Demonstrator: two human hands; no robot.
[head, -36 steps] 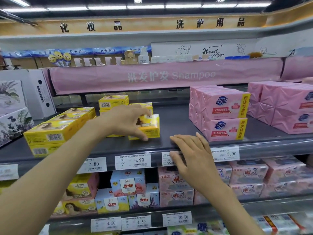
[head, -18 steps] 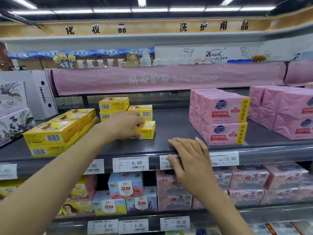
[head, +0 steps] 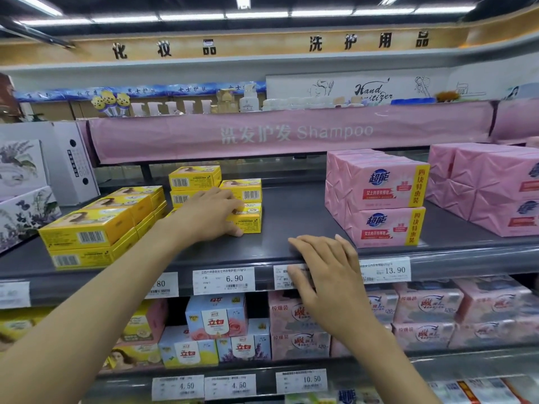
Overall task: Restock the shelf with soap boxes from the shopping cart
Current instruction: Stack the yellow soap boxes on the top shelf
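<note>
Above the white 6.90 price tag (head: pixel 224 279), on the dark grey metal shelf (head: pixel 291 217): small yellow cardboard soap box (head: pixel 249 221), lying flat, gripped by left hand (head: pixel 213 214) with fingers curled over its top and thumb low at its front. Right of that tag: right hand (head: pixel 326 275) flat on the shelf lip, fingers straight, holding nothing. Up-left of the tag, stacked yellow boxes (head: pixel 87 228); up-right, pink wrapped soap packs (head: pixel 379 196).

Left hand (head: pixel 213 214) holds yellow soap box (head: pixel 249 221); right hand (head: pixel 326 275) rests on shelf (head: pixel 294 214).
</note>
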